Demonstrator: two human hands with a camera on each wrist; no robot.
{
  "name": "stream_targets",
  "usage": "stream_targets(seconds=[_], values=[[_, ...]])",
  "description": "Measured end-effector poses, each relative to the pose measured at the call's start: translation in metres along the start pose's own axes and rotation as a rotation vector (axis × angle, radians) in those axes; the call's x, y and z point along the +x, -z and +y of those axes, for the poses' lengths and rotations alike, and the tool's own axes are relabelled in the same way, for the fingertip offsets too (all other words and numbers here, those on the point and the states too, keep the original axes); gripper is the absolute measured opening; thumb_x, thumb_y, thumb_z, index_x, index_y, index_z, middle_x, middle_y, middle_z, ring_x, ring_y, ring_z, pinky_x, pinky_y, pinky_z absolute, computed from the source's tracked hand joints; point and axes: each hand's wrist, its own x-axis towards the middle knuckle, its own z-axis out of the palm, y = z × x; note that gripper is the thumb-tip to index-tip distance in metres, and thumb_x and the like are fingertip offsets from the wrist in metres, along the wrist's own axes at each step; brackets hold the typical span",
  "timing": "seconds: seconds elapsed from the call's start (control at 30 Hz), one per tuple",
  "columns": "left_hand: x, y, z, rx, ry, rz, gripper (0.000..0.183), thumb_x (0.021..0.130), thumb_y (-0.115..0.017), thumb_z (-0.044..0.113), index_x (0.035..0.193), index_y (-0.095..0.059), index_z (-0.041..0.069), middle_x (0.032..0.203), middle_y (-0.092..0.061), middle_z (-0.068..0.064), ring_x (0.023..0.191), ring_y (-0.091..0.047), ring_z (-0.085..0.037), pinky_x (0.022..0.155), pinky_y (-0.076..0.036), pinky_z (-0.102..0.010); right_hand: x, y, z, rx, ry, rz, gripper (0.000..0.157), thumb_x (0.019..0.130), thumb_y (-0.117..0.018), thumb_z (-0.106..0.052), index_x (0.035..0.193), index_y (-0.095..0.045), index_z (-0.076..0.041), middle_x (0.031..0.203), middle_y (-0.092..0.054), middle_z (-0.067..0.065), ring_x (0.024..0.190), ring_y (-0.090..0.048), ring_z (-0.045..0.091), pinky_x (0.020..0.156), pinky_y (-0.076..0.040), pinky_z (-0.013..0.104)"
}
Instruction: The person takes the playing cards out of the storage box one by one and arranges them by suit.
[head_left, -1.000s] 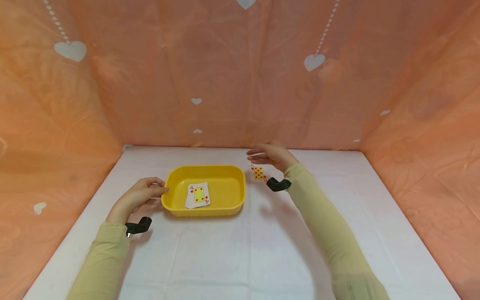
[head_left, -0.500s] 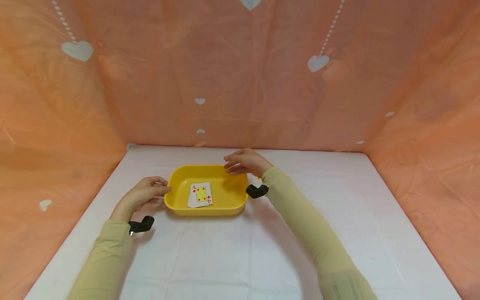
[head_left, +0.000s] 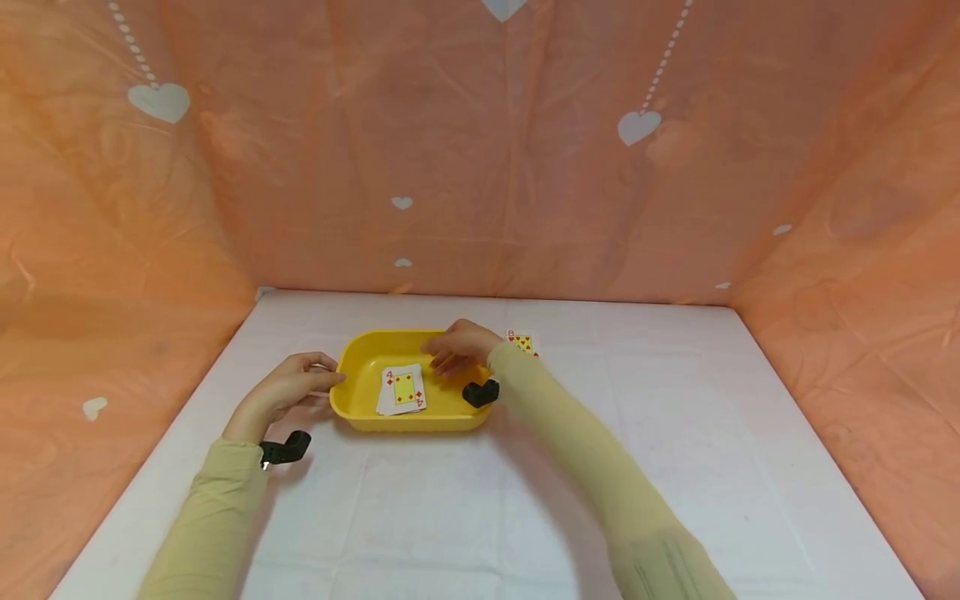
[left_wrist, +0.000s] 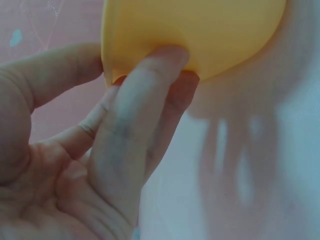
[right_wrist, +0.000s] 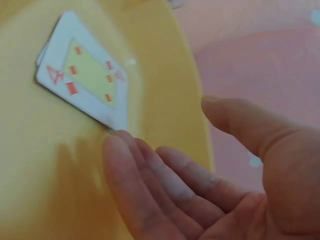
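Observation:
A yellow plastic tub (head_left: 408,423) sits on the white cloth. Inside lies a small stack of playing cards (head_left: 401,389), the four of diamonds on top. My left hand (head_left: 288,387) grips the tub's left end; in the left wrist view the thumb is at the rim and fingers (left_wrist: 135,115) press the outer wall. Over the tub's right part hovers my right hand (head_left: 459,346), holding nothing. Its relaxed fingers (right_wrist: 120,170) point towards the stack in the right wrist view. Right of the tub, an eight of hearts (head_left: 522,342) lies face up, partly covered by the right sleeve.
White cloth (head_left: 420,517) covers the table. Orange curtains (head_left: 480,167) with white hearts stand behind and on both sides. Each wrist carries a small black camera (head_left: 481,393).
My right hand has moved left and down, from above the eight of hearts to over the tub. The left hand keeps its grip. The head view has shifted slightly.

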Motion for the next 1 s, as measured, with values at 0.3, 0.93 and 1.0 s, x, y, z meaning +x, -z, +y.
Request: stream_targets(seconds=[0.3, 0.93, 1.0], values=[[-0.004, -0.001, 0.002, 0.011, -0.007, 0.005, 0.038, 0.093, -0.063, 0.019, 0.115, -0.047, -0.008, 0.103, -0.062, -0.019, 0.086, -0.064, -0.022, 0.073, -0.055, -0.035, 0.013, -0.019, 0.009, -0.009, -0.103, -0.008, 0.034, 0.084, -0.074, -0.018, 0.101, -0.065, 0.01, 0.087, -0.067, 0.02, 0.062, -0.063, 0.021, 0.072, -0.056, 0.037], [-0.002, 0.0, 0.0, -0.009, -0.005, 0.012, 0.035, 0.092, -0.063, 0.015, 0.114, -0.048, -0.008, 0.099, -0.061, -0.018, 0.077, -0.066, -0.022, 0.072, -0.056, -0.035, 0.02, -0.04, 0.001, -0.323, -0.112, 0.085, 0.034, 0.076, -0.082, -0.028, 0.078, -0.063, 0.001, 0.062, -0.056, 0.008, 0.049, -0.054, 0.016, 0.057, -0.055, 0.031], [-0.002, 0.0, 0.0, -0.012, -0.003, 0.013, 0.035, 0.092, -0.063, 0.015, 0.114, -0.047, -0.008, 0.098, -0.061, -0.018, 0.077, -0.066, -0.022, 0.072, -0.056, -0.035, 0.024, -0.042, 0.001, -0.358, -0.126, 0.113, 0.035, 0.073, -0.085, -0.027, 0.074, -0.061, -0.002, 0.059, -0.055, 0.007, 0.047, -0.054, 0.016, 0.052, -0.053, 0.028]])
